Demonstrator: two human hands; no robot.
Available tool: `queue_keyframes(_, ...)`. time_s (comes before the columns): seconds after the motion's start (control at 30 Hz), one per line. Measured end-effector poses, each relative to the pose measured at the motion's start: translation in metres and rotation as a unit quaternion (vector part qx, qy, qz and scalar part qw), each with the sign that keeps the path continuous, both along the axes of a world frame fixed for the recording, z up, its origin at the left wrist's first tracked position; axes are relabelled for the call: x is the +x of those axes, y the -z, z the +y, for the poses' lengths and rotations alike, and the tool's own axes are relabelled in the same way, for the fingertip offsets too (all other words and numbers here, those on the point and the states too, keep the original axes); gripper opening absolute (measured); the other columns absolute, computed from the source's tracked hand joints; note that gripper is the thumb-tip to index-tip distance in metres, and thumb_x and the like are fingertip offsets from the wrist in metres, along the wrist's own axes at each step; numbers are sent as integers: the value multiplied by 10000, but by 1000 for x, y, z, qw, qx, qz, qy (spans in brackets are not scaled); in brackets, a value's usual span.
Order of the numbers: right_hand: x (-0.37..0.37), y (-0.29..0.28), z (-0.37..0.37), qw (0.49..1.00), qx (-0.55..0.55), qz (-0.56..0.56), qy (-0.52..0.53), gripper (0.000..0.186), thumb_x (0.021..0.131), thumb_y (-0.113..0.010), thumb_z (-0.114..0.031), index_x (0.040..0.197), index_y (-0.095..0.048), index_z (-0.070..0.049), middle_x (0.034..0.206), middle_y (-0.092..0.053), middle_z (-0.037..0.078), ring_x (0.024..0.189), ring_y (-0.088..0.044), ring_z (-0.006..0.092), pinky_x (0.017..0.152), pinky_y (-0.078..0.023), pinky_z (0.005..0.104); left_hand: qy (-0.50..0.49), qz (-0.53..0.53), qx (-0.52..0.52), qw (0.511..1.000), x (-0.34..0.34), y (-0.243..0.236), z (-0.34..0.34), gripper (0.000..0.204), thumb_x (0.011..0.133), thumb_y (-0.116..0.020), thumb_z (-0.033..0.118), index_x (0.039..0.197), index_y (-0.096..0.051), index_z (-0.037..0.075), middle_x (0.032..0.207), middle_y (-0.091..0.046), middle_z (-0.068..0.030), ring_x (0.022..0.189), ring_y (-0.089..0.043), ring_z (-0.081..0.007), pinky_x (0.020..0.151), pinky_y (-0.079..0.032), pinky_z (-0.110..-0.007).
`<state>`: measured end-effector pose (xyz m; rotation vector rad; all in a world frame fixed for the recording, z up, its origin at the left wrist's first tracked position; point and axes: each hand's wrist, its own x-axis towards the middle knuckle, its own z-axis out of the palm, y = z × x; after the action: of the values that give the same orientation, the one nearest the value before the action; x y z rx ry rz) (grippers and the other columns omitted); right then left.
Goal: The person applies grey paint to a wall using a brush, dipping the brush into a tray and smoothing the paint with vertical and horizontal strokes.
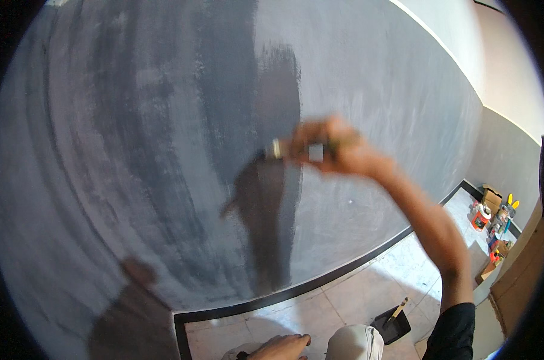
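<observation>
Covering most of view: grey wall [380, 114], rigid, streaked darker left and centre. Below, note pale tiled floor [344, 294], bearing black tray [402, 333] just right of pale-clad knee [351, 343]; likely light, tips easily, best lifted by rim. Log right hand [342, 151] raised at wall, blurred, closed around held brush [276, 148]. Log left hand [281, 348] at lower edge; cannot tell if open or curled. Place held brush before dark streak, bristle end left, contact unclear. Judge light, stiff-handled, soft-bristled, maybe slippery if wet; grip handle near bristles. Add 2nd brush [398, 310], leaning in tray, probably equally light, best taken by wooden handle
</observation>
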<state>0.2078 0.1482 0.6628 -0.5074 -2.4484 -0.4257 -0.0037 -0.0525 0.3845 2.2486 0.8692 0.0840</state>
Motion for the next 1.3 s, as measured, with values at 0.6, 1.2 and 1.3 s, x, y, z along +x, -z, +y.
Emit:
queue_keyframes(0.6, -7, -44, -9, 967, 236, 12, 92, 193, 894, -747, -186, 1054, -770, -79, 952, -739, 109, 834, -690, 310, 728, -563, 410, -2, -68, 87, 994, -21, -4, -14, 376, 834, -679, 190, 1142, -599, -10, 1001, -688, -254, 960, -665, -448, 826, -541, -521)
queue_keyframes(1.2, 14, -195, 30, 846, 517, 68, 109, 297, 904, -778, -210, 1189, -748, -134, 985, -720, 106, 834, -666, 210, 701, -550, 357, 6, -105, 168, 980, -18, 40, -14, 461, 855, -673, 256, 1208, -582, -26, 1117, -674, -247, 1064, -643, -429, 897, -522, -496)
queue_keyframes(1.3, -2, -111, 16, 927, 362, 53, 86, 265, 838, -738, -172, 1096, -744, -113, 996, -717, 114, 946, -665, 331, 794, -548, 444, 13, -75, 80, 994, -19, 4, -12, 451, 841, -695, 236, 1200, -587, -14, 1098, -680, -245, 1057, -645, -428, 896, -523, -496)
